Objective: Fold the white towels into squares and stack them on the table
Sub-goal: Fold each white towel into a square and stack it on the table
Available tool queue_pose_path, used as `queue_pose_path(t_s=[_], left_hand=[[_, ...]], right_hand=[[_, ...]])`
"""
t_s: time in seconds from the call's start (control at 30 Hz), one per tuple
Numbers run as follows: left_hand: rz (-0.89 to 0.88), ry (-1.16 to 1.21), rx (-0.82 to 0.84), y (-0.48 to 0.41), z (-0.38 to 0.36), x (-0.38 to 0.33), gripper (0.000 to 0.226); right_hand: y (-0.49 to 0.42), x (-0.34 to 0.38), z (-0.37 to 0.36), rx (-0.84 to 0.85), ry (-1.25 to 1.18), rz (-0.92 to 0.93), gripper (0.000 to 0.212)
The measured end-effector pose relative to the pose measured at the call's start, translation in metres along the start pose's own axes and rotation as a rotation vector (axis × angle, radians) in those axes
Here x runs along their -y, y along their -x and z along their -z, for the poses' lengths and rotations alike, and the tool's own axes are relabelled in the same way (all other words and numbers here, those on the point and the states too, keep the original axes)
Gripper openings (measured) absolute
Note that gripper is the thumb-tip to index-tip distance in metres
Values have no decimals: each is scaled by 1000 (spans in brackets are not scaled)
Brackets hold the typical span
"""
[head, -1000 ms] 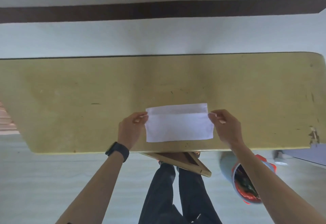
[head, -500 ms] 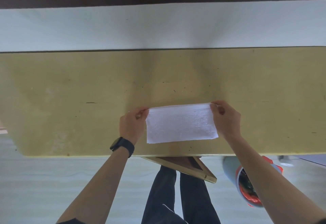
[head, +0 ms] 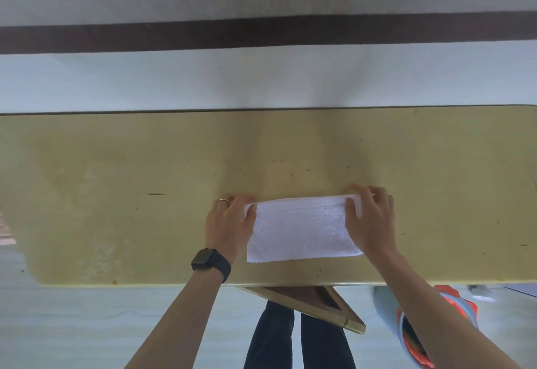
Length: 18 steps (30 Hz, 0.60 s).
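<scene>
Pinching the far left corner of the white towel (head: 302, 229) with the left hand (head: 229, 223), thumb on top of the cloth, fingers curled behind the edge. Same grip with the right hand (head: 372, 220) at the far right corner: thumb pressed into the nap, fingers wrapped over the raised far edge. On the left ring finger, a thin metal ring (head: 223, 200); round the left wrist, a black watch (head: 209, 261) with a dark rectangular face and matte strap. Between both hands, lying flat near the front edge of the desk (head: 116, 180): folded into a wide rectangle, terry-textured, with a smoother woven band along the far side and crisp near corners. Underneath, a yellowish, scuffed, slightly glossy top with rounded corners. Below the front edge, a triangular wooden frame (head: 313, 304), dark trousers (head: 290, 339), and to the right a pale blue round container (head: 386, 310) with an orange rim. Beyond, a pale wall with a dark brown band (head: 261, 34).
</scene>
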<state>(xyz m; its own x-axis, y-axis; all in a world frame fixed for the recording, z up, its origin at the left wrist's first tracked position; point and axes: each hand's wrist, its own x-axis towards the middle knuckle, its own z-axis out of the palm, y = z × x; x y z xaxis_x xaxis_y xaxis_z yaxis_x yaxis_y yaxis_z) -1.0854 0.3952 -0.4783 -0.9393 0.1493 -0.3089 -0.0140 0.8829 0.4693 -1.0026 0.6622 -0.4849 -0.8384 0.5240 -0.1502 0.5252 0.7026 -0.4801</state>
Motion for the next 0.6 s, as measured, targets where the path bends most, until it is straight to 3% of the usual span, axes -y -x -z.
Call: queue_pose_path(t_s=[0.13, 0.23, 0.37, 0.47, 0.6], left_hand=[[-254, -148, -55, -7, -12, -3, 20], [-322, -155, -70, -13, -16, -4, 30], [-284, -159, -48, -20, -13, -6, 12], [-215, -181, 44, -22, -8, -10, 15], [-41, -181, 143, -9, 2, -12, 23]], right_hand=[[8, 13, -16, -71, 162, 296, 17], [8, 21, -26, -38, 136, 293, 14], [3, 28, -28, 16, 87, 203, 6], [-3, 34, -29, 46, 94, 179, 8], [-23, 53, -37, 88, 130, 331, 13]])
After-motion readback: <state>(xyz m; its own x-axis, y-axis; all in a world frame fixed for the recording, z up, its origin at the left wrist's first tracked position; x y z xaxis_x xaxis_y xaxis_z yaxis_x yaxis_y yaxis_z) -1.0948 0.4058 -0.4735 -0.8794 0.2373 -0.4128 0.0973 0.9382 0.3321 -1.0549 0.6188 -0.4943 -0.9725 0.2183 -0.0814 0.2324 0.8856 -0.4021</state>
